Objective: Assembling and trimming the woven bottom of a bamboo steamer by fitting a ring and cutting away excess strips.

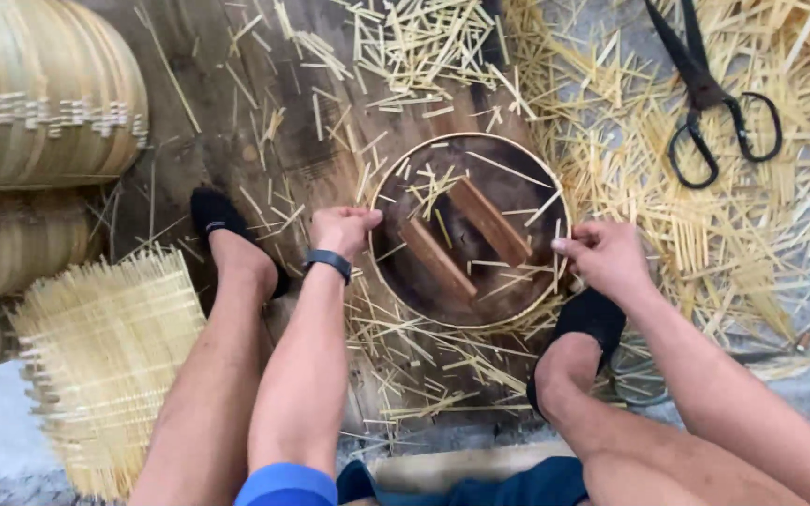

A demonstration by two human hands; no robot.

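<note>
Left of the left hand [344, 230] lie stacked baskets [39, 94] and a woven mat [110, 361]. Its fingers curl shut on the left rim of the hoop [469, 142]; the right hand [604, 258] pinches the right rim. Two wooden bars [466, 242] cross between the fingers. Beyond the right fingers, scissors [714, 98] rest on strips [752, 234]. The hoop's near edge is hard to trace.

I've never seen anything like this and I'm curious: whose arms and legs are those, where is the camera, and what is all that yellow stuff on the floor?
The camera sits on a person's head and looks down, so you see their own arms, legs and black-socked feet. Their left hand and right hand grip opposite sides of a round bamboo hoop lying on dark wooden boards. Thin bamboo strips are scattered all around. Black scissors lie at the top right, a woven mat at the left, and stacked hoops above it.
</note>
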